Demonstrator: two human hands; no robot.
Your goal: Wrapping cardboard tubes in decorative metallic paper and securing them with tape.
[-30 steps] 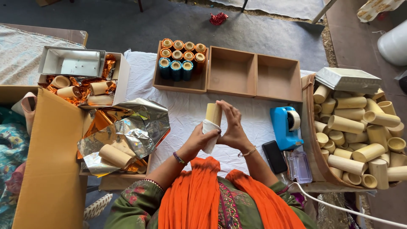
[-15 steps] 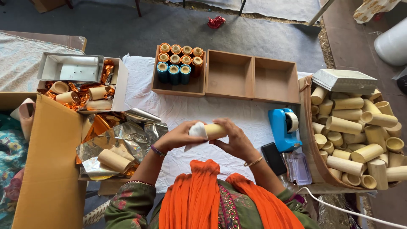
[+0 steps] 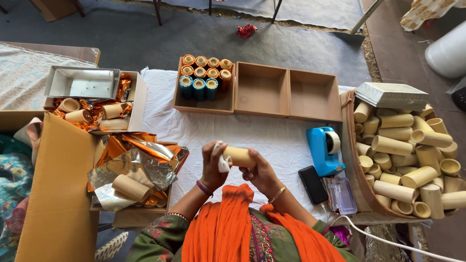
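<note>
Tube judged light, stiff, smooth cardboard; gripped mid-body by right hand, white cloth pinched at its end by left hand.

Tan tube, blue tape dispenser, orange foil, white cloth.
</note>
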